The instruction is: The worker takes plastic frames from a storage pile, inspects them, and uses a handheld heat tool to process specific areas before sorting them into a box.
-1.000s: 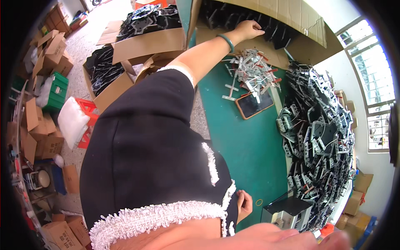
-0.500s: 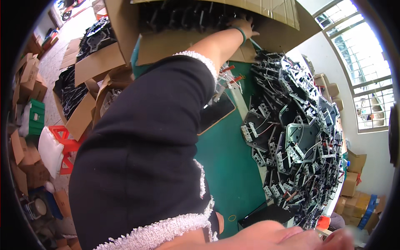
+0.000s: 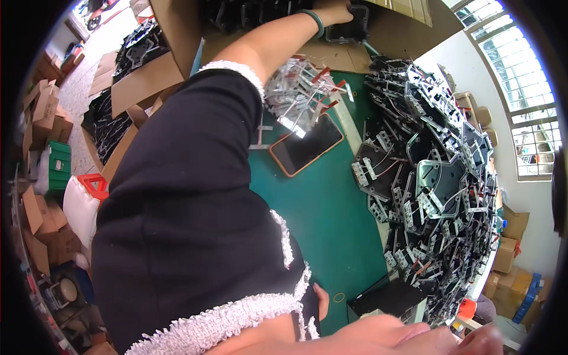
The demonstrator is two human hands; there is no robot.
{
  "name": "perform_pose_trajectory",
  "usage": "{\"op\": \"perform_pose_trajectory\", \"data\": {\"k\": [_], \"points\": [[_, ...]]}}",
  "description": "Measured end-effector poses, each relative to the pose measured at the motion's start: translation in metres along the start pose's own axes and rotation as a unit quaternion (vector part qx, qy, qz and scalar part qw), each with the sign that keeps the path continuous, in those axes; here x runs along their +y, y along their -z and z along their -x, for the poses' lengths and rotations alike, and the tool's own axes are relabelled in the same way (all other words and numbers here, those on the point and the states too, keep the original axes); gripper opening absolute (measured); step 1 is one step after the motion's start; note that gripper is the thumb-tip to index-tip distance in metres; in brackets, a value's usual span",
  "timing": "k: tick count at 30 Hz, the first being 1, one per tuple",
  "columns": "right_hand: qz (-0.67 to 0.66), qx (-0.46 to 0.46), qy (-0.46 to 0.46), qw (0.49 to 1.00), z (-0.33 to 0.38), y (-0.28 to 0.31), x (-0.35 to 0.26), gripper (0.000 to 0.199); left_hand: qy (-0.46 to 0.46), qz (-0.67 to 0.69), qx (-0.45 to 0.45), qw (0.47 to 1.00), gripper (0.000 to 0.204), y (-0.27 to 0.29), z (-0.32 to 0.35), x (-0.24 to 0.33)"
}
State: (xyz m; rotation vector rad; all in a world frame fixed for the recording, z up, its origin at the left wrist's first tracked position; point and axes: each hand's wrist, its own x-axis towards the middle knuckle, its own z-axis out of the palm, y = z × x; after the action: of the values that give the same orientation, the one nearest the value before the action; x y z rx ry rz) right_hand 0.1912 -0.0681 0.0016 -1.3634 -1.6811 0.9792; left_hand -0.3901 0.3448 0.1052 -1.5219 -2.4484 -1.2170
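My left arm, in a black sleeve with white fringed trim, reaches across to an open cardboard box (image 3: pixel 349 58) at the far end of the table. A green bangle is on its wrist. My left hand (image 3: pixel 334 12), partly cut off by the upper edge, grips a black plastic housing (image 3: pixel 349 28) with a raised rim. More black housings (image 3: pixel 245 15) stand in rows in that box. Of my right hand (image 3: pixel 321 302), only a small part shows beside my clothing, low in the view; its fingers are mostly hidden.
A phone (image 3: pixel 306 145) lies on the green mat (image 3: pixel 313 219) beside clear and silver strips with red wires (image 3: pixel 302 89). Black housings with white terminal blocks (image 3: pixel 435 189) are heaped along the right. Cartons with black parts (image 3: pixel 145 83) and a green crate (image 3: pixel 58 165) stand left.
My left hand, spread among the housings in the box before, now grips one and has drawn it toward the box's near edge. The phone and strips are more uncovered.
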Motion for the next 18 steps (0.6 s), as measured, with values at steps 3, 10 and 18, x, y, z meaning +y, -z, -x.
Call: {"op": "perform_pose_trajectory", "data": {"k": [3, 10, 18], "points": [[-0.065, -0.050, -0.017, 0.996, -0.003, 0.011, 0.005, 0.017, 0.018, 0.174, -0.019, 0.984, 0.024, 0.004, -0.025, -0.049], [0.008, 0.055, -0.054, 0.997, -0.005, -0.014, -0.010, 0.010, 0.180, 0.534, -0.026, 0.826, 0.010, 0.027, 0.042, -0.021], [-0.027, 0.025, 0.006, 0.999, -0.011, -0.011, -0.006, 0.010, 0.138, 0.364, 0.099, 0.916, 0.036, 0.028, 0.119, -0.068]]}}
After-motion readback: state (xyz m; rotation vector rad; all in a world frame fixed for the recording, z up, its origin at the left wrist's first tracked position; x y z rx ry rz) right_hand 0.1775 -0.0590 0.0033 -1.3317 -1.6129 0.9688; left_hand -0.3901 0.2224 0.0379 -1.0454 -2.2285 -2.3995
